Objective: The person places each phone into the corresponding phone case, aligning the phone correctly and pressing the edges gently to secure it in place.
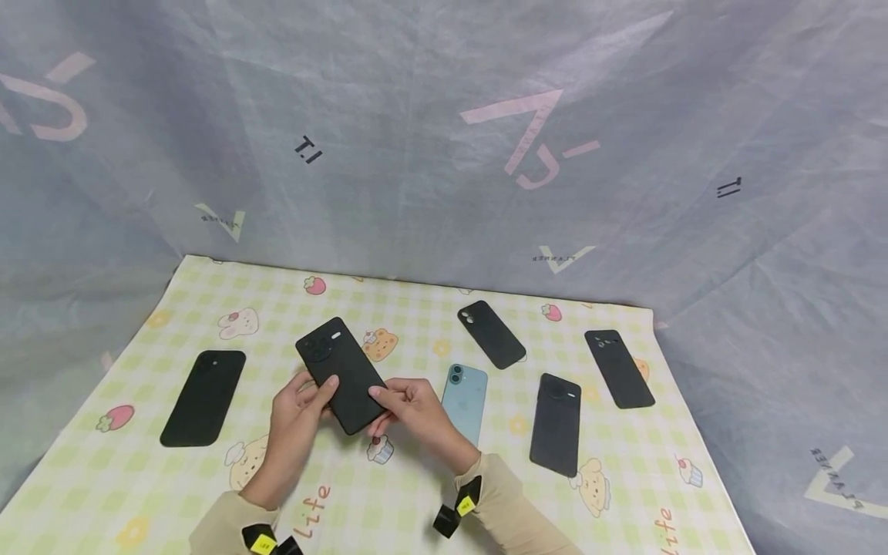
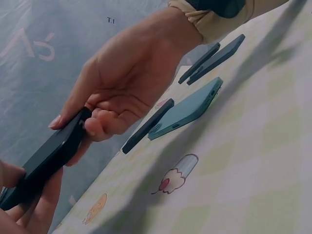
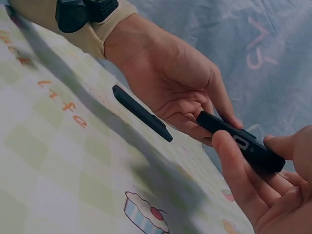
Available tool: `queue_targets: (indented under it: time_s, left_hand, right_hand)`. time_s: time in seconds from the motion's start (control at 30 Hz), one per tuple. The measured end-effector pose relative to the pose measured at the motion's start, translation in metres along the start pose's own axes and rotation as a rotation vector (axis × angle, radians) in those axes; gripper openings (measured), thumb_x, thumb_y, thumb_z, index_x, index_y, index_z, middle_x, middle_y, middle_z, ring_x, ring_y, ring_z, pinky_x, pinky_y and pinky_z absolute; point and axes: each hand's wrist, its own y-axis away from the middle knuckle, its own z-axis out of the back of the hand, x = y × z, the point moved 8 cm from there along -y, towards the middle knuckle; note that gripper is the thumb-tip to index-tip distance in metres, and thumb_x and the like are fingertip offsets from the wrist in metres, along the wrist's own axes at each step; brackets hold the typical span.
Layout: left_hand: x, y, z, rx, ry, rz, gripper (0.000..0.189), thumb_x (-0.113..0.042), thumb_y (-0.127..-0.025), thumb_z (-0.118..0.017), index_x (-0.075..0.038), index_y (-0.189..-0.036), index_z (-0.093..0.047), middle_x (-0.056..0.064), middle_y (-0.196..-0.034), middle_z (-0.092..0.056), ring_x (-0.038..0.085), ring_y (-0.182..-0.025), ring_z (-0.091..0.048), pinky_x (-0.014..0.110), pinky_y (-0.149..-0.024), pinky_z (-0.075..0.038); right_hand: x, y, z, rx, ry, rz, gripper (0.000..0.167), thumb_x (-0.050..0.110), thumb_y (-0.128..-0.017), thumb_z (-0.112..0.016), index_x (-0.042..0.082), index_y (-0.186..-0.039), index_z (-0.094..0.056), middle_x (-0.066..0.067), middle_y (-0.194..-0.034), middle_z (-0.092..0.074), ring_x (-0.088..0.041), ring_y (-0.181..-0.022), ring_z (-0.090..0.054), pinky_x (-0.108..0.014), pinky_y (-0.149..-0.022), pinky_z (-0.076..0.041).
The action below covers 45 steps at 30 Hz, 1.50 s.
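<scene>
Both hands hold a black phone (image 1: 349,376) up over the table, its back with a round camera ring and a small white flash turned upward. My left hand (image 1: 294,420) grips its left long edge, thumb on the back and fingers underneath. At the lower right corner my right hand (image 1: 419,412) pinches it between thumb and fingers. A port cutout (image 3: 241,142) shows in its bottom end in the right wrist view. Just beyond the right hand lies a light blue phone (image 1: 465,401), partly hidden by the wrist.
A black phone-shaped piece (image 1: 203,398) lies at left. To the right are a black phone case (image 1: 491,334) with camera holes, a dark grey phone (image 1: 556,425) and another black case (image 1: 620,368). A checked cloth (image 1: 388,512) covers the table; a grey curtain (image 1: 416,154) hangs behind.
</scene>
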Motion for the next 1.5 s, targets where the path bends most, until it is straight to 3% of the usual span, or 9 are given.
queue_targets:
  time_s: [0.2, 0.27, 0.57, 0.67, 0.8, 0.9, 1.1, 1.37, 1.5]
  left_hand:
    - [-0.002, -0.004, 0.000, 0.037, 0.009, -0.008, 0.045, -0.026, -0.110, -0.066, 0.002, -0.145, -0.055, 0.011, -0.121, -0.077, 0.002, -0.092, -0.071, 0.020, -0.074, -0.056]
    - [-0.003, -0.006, 0.000, 0.046, -0.009, -0.012, 0.044, -0.025, -0.110, -0.065, 0.002, -0.143, -0.056, 0.010, -0.118, -0.077, 0.001, -0.090, -0.069, 0.020, -0.074, -0.055]
    - [-0.006, -0.022, 0.012, 0.101, -0.152, -0.008, 0.054, -0.032, -0.111, -0.064, 0.002, -0.151, -0.053, 0.021, -0.134, -0.071, -0.003, -0.104, -0.067, 0.013, -0.089, -0.051]
    - [-0.004, -0.028, 0.017, 0.128, -0.225, 0.031, 0.060, -0.036, -0.111, -0.062, 0.002, -0.156, -0.048, 0.023, -0.141, -0.067, 0.008, -0.117, -0.068, 0.012, -0.090, -0.049]
    - [0.000, -0.035, 0.022, 0.163, -0.302, 0.082, 0.071, -0.042, -0.111, -0.062, 0.003, -0.162, -0.040, 0.026, -0.149, -0.060, 0.031, -0.138, -0.059, 0.026, -0.104, -0.049]
    - [0.001, -0.038, 0.024, 0.193, -0.332, 0.095, 0.075, -0.043, -0.110, -0.062, 0.003, -0.164, -0.036, 0.027, -0.152, -0.058, 0.037, -0.145, -0.052, 0.044, -0.116, -0.044]
    - [0.002, -0.043, 0.026, 0.247, -0.339, 0.063, 0.065, -0.035, -0.111, -0.061, 0.004, -0.160, -0.043, 0.023, -0.141, -0.067, 0.039, -0.140, -0.055, 0.056, -0.123, -0.032]
    - [0.006, -0.045, 0.031, 0.263, -0.428, 0.051, 0.062, -0.034, -0.112, -0.061, 0.005, -0.157, -0.047, 0.023, -0.137, -0.070, 0.044, -0.140, -0.055, 0.060, -0.123, -0.030]
    - [0.010, -0.046, 0.032, 0.262, -0.475, 0.066, 0.063, -0.034, -0.112, -0.061, 0.006, -0.158, -0.045, 0.023, -0.138, -0.069, 0.045, -0.141, -0.054, 0.061, -0.123, -0.030]
  right_hand:
    - [0.004, 0.001, -0.002, 0.003, 0.112, 0.000, 0.032, 0.023, -0.110, -0.065, -0.004, -0.093, -0.071, -0.029, -0.073, -0.072, -0.055, -0.071, -0.071, -0.033, -0.068, -0.063]
    - [0.003, 0.001, -0.002, 0.011, 0.140, -0.010, 0.032, 0.024, -0.110, -0.066, -0.002, -0.092, -0.071, -0.028, -0.073, -0.073, -0.060, -0.074, -0.069, -0.034, -0.067, -0.063]
    - [0.001, 0.002, 0.014, 0.036, 0.231, 0.008, 0.029, 0.027, -0.109, -0.067, 0.000, -0.104, -0.078, -0.022, -0.087, -0.079, -0.046, -0.076, -0.075, -0.044, -0.071, -0.064]
    - [0.004, 0.004, 0.028, 0.016, 0.240, 0.029, 0.033, 0.024, -0.109, -0.067, -0.007, -0.109, -0.077, -0.023, -0.093, -0.079, -0.049, -0.079, -0.074, -0.045, -0.071, -0.064]
    - [0.010, 0.007, 0.051, -0.018, 0.246, 0.035, 0.034, 0.022, -0.109, -0.066, -0.012, -0.114, -0.074, -0.026, -0.096, -0.079, -0.055, -0.083, -0.072, -0.043, -0.073, -0.065]
    - [0.015, 0.008, 0.069, -0.048, 0.263, 0.038, 0.034, 0.020, -0.110, -0.065, -0.013, -0.116, -0.073, -0.026, -0.097, -0.078, -0.054, -0.084, -0.072, -0.046, -0.074, -0.065]
    - [0.026, 0.010, 0.105, -0.126, 0.306, 0.060, 0.030, 0.014, -0.109, -0.065, -0.015, -0.118, -0.071, -0.025, -0.097, -0.078, -0.036, -0.081, -0.077, -0.039, -0.074, -0.065]
    - [0.040, 0.011, 0.161, -0.259, 0.457, 0.041, 0.030, 0.016, -0.108, -0.067, -0.013, -0.117, -0.071, -0.022, -0.098, -0.079, -0.045, -0.085, -0.076, -0.045, -0.076, -0.065]
    - [0.046, 0.011, 0.191, -0.336, 0.592, 0.032, 0.028, 0.017, -0.108, -0.068, -0.009, -0.117, -0.073, -0.019, -0.096, -0.080, -0.042, -0.084, -0.075, -0.039, -0.073, -0.063]
